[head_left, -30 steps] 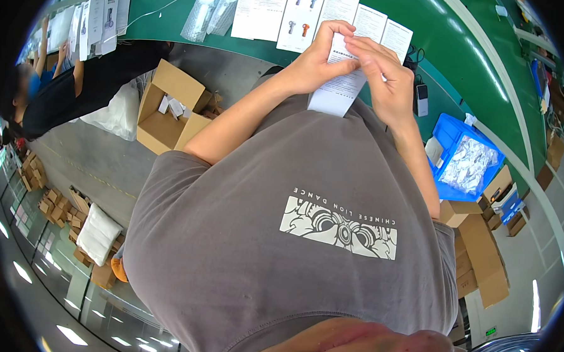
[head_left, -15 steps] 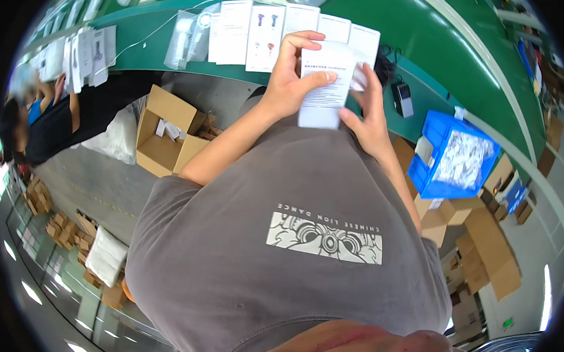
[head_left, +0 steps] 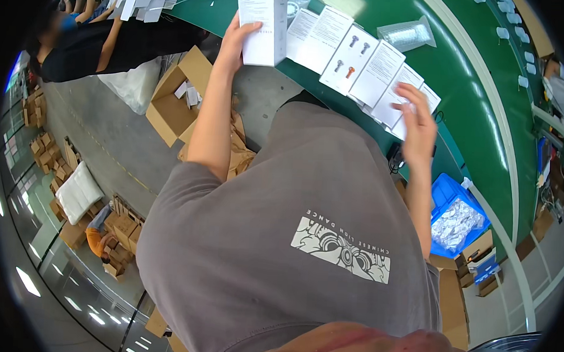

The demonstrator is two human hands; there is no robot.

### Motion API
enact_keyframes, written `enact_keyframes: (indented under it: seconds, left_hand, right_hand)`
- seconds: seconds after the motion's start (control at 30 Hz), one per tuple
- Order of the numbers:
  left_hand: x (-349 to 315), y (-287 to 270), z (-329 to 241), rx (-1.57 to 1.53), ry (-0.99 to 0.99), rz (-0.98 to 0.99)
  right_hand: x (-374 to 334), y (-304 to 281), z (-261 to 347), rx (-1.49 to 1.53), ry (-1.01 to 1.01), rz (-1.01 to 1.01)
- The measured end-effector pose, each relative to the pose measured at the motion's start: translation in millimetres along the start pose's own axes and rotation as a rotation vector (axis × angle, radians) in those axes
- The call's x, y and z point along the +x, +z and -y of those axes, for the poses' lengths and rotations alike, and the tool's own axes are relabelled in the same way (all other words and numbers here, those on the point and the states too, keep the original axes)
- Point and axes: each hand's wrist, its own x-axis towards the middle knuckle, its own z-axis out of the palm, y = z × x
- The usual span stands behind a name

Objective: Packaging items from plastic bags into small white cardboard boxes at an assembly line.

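Note:
My left hand (head_left: 236, 43) is closed round the side of an upright white box (head_left: 255, 29) with printed text, out at the left over the table's edge. My right hand (head_left: 416, 122) is open, its fingers loosely bent and apart, over the right end of a row of flat white printed boxes. Nearest to its fingertips lies a white box (head_left: 391, 96) with text on it. Further left in the row, one white box (head_left: 350, 61) shows small pictures of handheld devices. Whether the right fingertips touch the boxes I cannot tell.
The green table (head_left: 468, 90) curves round in front of me. A clear bubble-wrap pouch (head_left: 408, 34) lies behind the row. A blue crate (head_left: 441, 208) of silvery packets stands at the right, an open cardboard carton (head_left: 175, 102) at the left. Another person (head_left: 79, 54) stands further left.
The white box, held before me between both hands, has moved left in my left hand alone. My right hand has let go and moved right, over the row. The view has turned left.

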Motion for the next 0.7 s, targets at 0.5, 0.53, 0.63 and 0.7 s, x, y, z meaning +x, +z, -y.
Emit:
enact_keyframes:
  seconds: [0.5, 0.53, 0.63, 0.7]
  left_hand:
    - [99, -22, 86, 0.433, -0.082, 0.204]
    - [105, -32, 87, 0.373, -0.153, 0.187]
    - [110, -65, 95, 0.800, 0.228, 0.072]
    - [108, -80, 96, 1.025, 0.408, -0.004]
  right_hand:
    - [190, -115, -153, -1.096, -0.294, 0.188]
    - [209, -107, -167, -1.089, -0.321, 0.203]
    - [247, -79, -207, -1.307, -0.191, 0.538]
    - [258, -71, -227, -1.519, -0.185, 0.702]
